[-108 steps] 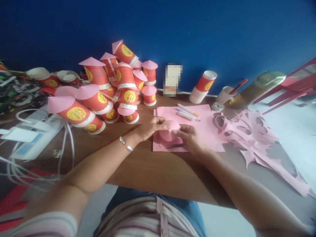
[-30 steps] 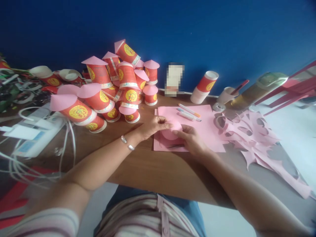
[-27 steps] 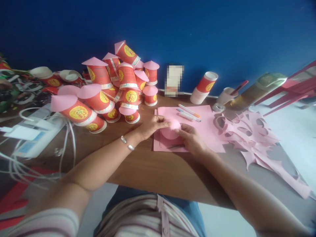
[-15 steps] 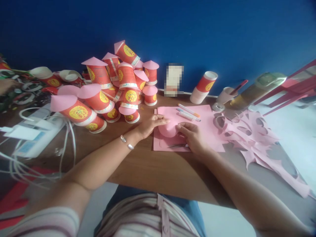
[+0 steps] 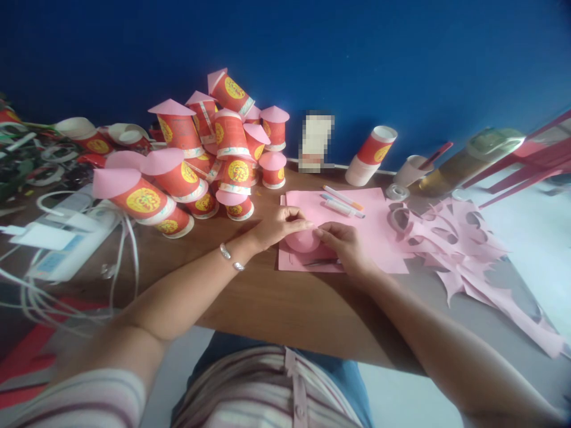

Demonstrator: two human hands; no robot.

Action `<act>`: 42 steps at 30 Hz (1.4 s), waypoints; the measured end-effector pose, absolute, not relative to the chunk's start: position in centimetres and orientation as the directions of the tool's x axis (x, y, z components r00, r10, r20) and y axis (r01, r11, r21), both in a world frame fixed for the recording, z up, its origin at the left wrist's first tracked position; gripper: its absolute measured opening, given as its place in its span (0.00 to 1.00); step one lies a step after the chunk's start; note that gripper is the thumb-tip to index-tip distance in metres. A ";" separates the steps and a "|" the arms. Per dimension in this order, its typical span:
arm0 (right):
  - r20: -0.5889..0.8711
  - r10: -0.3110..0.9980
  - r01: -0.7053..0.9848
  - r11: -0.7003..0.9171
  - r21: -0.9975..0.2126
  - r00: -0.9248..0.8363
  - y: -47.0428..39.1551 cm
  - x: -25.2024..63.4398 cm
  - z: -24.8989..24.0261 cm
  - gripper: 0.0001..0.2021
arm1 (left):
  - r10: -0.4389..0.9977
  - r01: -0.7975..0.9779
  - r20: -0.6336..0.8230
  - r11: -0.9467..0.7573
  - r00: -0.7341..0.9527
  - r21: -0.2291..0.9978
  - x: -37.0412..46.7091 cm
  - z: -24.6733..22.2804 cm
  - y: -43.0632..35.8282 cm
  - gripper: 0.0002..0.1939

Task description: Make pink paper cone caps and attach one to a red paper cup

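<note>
Between my hands is a small pink paper disc (image 5: 304, 241), its top edge partly covered by fingers. My left hand (image 5: 288, 227) pinches it from the left, thumb pointing right. From the right, my right hand (image 5: 339, 241) pinches its upper right edge, the fingertips of both hands close together. Under them lies a stack of pink paper sheets (image 5: 375, 238) on the table. A pair of scissors (image 5: 319, 262) rests on the sheets, partly hidden by my right hand. Several pens (image 5: 342, 205) lie on the paper just beyond.
Red paper cups with pink cone tops (image 5: 234, 172) are piled at the left. A white power strip (image 5: 66, 238) with cables lies near them. Pink paper scraps (image 5: 464, 244) spread at the right. Stacked cups (image 5: 371, 156), tape (image 5: 397, 191) and a bottle (image 5: 468, 160) stand behind.
My hands have drawn closer together at the top of the paper disc. My left fingertips have moved slightly right, my right ones slightly left. Both still grip the disc.
</note>
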State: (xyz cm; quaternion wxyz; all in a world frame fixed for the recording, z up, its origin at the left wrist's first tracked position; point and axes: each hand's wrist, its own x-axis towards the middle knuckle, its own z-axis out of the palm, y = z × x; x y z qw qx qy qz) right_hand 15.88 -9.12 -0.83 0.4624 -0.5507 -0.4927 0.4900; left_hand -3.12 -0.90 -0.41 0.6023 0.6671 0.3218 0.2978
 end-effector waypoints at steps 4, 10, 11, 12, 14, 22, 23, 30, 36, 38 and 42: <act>-0.080 0.996 0.091 -0.082 -0.992 0.032 -9.1 15.9 -0.9 0.22 | 0.800 0.066 0.004 -0.055 0.600 0.996 -3.0 -0.3 -1.1 0.21; -0.093 0.995 0.098 -0.095 -0.991 0.031 -9.1 15.9 -1.0 0.21 | 0.808 0.054 -0.010 -0.028 0.589 0.998 -2.8 -0.1 -1.2 0.20; -0.093 0.995 0.097 -0.096 -0.991 0.034 -9.1 16.0 -1.1 0.21 | 0.808 0.047 -0.013 -0.018 0.590 0.999 -2.8 -0.1 -1.2 0.20; -0.093 0.995 0.096 -0.096 -0.991 0.036 -9.0 16.0 -1.2 0.21 | 0.807 0.041 -0.016 -0.010 0.591 0.999 -2.8 -0.1 -1.2 0.20; -0.091 0.995 0.096 -0.095 -0.991 0.041 -9.0 16.1 -1.3 0.22 | 0.805 0.036 -0.017 -0.005 0.593 0.999 -2.8 -0.2 -1.1 0.21; -0.097 0.995 0.049 -0.097 -0.994 0.015 -9.0 15.9 -1.1 0.23 | 0.793 0.090 -0.016 -0.049 0.609 0.995 -3.0 -0.3 -1.1 0.22; -0.098 0.995 0.027 -0.099 -0.995 0.026 -8.9 15.9 -1.3 0.23 | 0.791 0.080 -0.021 -0.035 0.611 0.996 -3.0 -0.3 -1.2 0.23; -0.139 0.983 -0.226 -0.110 -0.968 0.117 -8.4 16.3 -2.0 0.22 | 0.780 -0.130 -0.102 0.229 0.617 0.965 -2.8 -0.5 -0.9 0.20; -0.160 0.985 -0.314 -0.130 -0.940 0.071 -8.5 16.0 -1.8 0.23 | 0.811 -0.215 -0.134 0.305 0.570 0.928 -2.7 -0.7 -0.8 0.19; -0.168 0.984 -0.314 -0.141 -0.939 0.061 -8.5 15.9 -1.8 0.22 | 0.824 -0.220 -0.128 0.292 0.552 0.931 -2.7 -0.7 -0.8 0.19; -0.179 0.981 -0.317 -0.147 -0.937 0.074 -8.3 16.0 -1.9 0.21 | 0.804 -0.253 -0.117 0.317 0.583 0.914 -2.7 -0.8 -0.7 0.20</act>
